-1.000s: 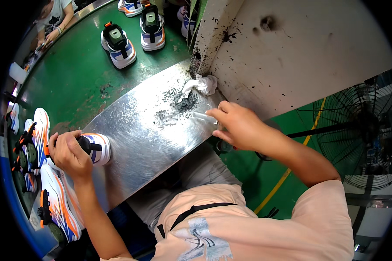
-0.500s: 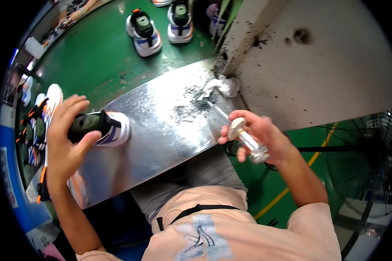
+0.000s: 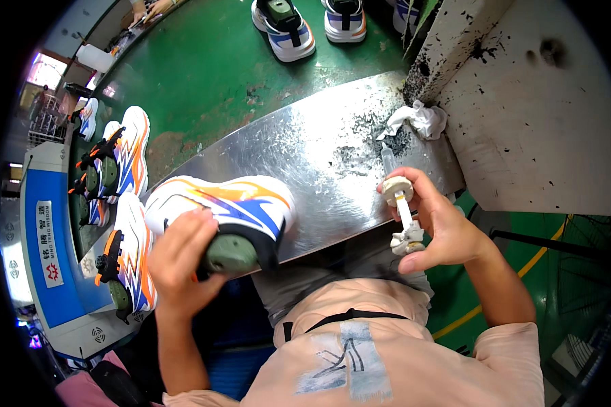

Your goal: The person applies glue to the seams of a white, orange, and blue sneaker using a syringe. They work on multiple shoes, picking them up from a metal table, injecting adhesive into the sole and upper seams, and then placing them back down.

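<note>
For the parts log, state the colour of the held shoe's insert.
The insert is dull green, best seen in the head view.

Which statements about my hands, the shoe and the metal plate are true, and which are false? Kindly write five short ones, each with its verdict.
1. The left hand holds a shoe. True.
2. The right hand is empty. False: it holds a clear syringe-like applicator.
3. A crumpled white wad lies on the metal plate. True.
4. The surface beyond the metal plate is yellow. False: it is green.
5. The applicator's tip points toward the white wad. True.
</note>
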Demonstrator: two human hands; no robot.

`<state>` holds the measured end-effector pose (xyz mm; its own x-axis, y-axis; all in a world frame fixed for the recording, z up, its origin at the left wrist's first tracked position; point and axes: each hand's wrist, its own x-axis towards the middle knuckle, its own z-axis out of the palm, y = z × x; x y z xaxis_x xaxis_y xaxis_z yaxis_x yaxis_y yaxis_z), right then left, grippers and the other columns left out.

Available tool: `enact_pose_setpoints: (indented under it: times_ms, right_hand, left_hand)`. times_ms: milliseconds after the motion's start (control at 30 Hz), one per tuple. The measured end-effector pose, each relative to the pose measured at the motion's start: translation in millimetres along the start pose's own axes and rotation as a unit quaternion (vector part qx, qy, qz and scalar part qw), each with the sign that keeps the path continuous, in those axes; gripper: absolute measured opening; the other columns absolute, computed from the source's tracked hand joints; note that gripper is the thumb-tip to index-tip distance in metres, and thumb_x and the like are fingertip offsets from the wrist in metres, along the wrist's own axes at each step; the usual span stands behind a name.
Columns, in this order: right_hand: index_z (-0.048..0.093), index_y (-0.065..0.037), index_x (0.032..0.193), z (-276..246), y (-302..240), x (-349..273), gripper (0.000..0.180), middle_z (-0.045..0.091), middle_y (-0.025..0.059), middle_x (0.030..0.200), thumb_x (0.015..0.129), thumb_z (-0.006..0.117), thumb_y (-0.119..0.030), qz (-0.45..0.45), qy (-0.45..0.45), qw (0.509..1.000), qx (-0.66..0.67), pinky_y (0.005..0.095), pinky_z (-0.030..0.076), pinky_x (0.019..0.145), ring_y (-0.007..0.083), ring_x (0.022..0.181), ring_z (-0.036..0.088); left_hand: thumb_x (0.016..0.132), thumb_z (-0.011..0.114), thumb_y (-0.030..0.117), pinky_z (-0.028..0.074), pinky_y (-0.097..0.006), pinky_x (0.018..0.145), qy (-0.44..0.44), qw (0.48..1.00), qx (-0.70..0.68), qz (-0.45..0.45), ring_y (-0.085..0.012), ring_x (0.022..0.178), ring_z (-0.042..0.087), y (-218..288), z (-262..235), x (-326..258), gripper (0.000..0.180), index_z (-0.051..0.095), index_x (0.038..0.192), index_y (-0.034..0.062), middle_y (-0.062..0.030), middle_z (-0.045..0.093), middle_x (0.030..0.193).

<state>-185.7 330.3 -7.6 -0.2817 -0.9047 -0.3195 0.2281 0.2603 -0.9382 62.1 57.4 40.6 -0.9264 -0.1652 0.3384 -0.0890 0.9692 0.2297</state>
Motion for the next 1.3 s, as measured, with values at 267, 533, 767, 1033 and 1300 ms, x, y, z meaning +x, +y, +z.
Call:
enact_pose_setpoints:
  times_ms: [267, 533, 767, 1033, 1300]
  right_hand:
    - [0.024, -0.011, 0.146, 12, -4, -7, 0.112, 0.053, 0.0085, 0.118, 0.058, 0.091, -0.028, -0.036, -0.046, 0.993, -0.104, 0.0197, 0.038, 0.055, 0.0067, 0.075, 0.046]
    - [0.026, -0.014, 0.143, 19, -10, 10, 0.118, 0.051, 0.0072, 0.116, 0.05, 0.097, -0.033, -0.039, -0.05, 0.989, -0.13, 0.0207, 0.043, 0.056, 0.0079, 0.072, 0.048]
    - [0.028, -0.011, 0.141, 33, -18, 16, 0.111, 0.054, 0.0078, 0.12, 0.054, 0.095, -0.031, 0.021, -0.059, 0.98, -0.191, 0.0258, 0.05, 0.07, 0.0163, 0.106, 0.055]
    - [0.025, -0.004, 0.145, 47, -37, 13, 0.125, 0.054, 0.0127, 0.115, 0.05, 0.092, -0.05, 0.032, -0.033, 0.994, -0.095, 0.028, 0.051, 0.07, 0.0157, 0.09, 0.055]
    - [0.018, -0.002, 0.145, 156, -128, 117, 0.12, 0.054, 0.0251, 0.108, 0.064, 0.074, -0.07, 0.041, -0.375, 0.863, 0.337, 0.0274, 0.057, 0.053, 0.0225, 0.081, 0.057]
  left_hand:
    - [0.053, 0.077, 0.003, 0.049, -0.045, 0.096, 0.012, 1.0, -0.023, -0.015, -0.0347, 0.108, 0.063, 17, 0, -1, 0.052, 0.068, 0.104, 0.0011, -0.0145, 0.068, 0.108]
    - [0.047, 0.08, 0.003, 0.053, -0.04, 0.086, 0.0, 0.999, -0.054, -0.007, -0.0337, 0.097, 0.065, 5, -5, 9, 0.058, 0.067, 0.103, 0.0024, -0.0135, 0.067, 0.104]
    - [0.069, 0.066, 0.004, 0.054, -0.041, 0.088, 0.06, 0.998, -0.028, 0.015, -0.0303, 0.094, 0.068, 36, 1, -32, 0.026, 0.068, 0.094, -0.0008, -0.0148, 0.068, 0.095]
    - [0.08, 0.067, 0.008, 0.052, -0.04, 0.091, 0.113, 0.993, -0.037, -0.016, -0.0262, 0.099, 0.067, 48, 20, -70, 0.019, 0.069, 0.099, 0.0064, -0.0119, 0.07, 0.105]
    - [0.084, 0.059, 0.009, 0.048, -0.037, 0.099, 0.155, 0.985, -0.068, -0.019, -0.0234, 0.103, 0.066, 49, 29, -84, 0.017, 0.067, 0.098, 0.0021, -0.0104, 0.069, 0.105]
